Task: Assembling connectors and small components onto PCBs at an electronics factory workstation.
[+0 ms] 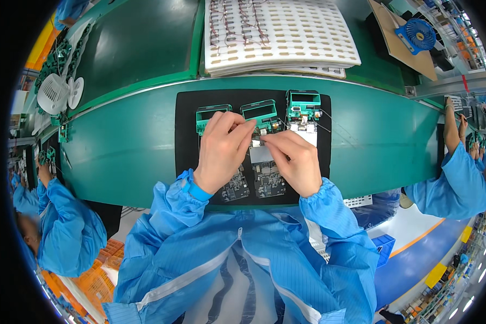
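Spreading around the black mat (186, 140), the green desk (124, 135) carries it centrally; a slotted white foam tray (313, 40) lies beyond the mat. Over the mat's middle reach the left hand (223, 148) and right hand (297, 162). Beneath them on the mat, between two similar units (316, 106), lies the middle green-framed circuit-board assembly (263, 112), probably light, stiff and fragile, best held by its frame edges. Each hand's fingers (278, 144) draw together near its small fittings; whether they grip anything, I cannot tell.
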Demonstrator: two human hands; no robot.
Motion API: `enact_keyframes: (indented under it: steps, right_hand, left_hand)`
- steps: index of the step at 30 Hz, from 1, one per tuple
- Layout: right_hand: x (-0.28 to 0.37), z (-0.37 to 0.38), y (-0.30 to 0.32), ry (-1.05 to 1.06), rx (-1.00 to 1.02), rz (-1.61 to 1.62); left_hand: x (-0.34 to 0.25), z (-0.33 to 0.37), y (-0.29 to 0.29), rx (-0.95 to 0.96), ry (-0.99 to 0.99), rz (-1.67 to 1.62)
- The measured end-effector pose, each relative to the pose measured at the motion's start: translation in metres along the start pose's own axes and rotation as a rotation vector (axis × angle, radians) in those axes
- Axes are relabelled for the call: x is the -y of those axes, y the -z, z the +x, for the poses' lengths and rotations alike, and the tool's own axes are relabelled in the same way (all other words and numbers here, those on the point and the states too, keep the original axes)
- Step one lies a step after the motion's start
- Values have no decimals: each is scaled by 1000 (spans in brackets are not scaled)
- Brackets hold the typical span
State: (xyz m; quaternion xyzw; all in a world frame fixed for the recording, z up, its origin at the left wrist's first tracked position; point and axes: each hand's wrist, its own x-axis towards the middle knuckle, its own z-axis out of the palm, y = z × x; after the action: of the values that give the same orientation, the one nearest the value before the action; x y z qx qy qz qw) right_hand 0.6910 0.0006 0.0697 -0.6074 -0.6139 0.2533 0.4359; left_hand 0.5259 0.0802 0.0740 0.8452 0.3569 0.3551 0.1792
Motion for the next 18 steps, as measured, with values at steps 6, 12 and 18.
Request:
enact_keyframes:
  steps: [6, 12, 18]
  right_hand:
    - [-4, 0, 0, -24, 1, 14]
    - [-2, -2, 1, -7, -14, 28]
    - [17, -11, 2, -241, -1, 373]
  left_hand:
    - [3, -8, 2, 99, -123, 194]
    - [0, -12, 13, 229, -236, 448]
    - [4, -20, 20, 203, -138, 355]
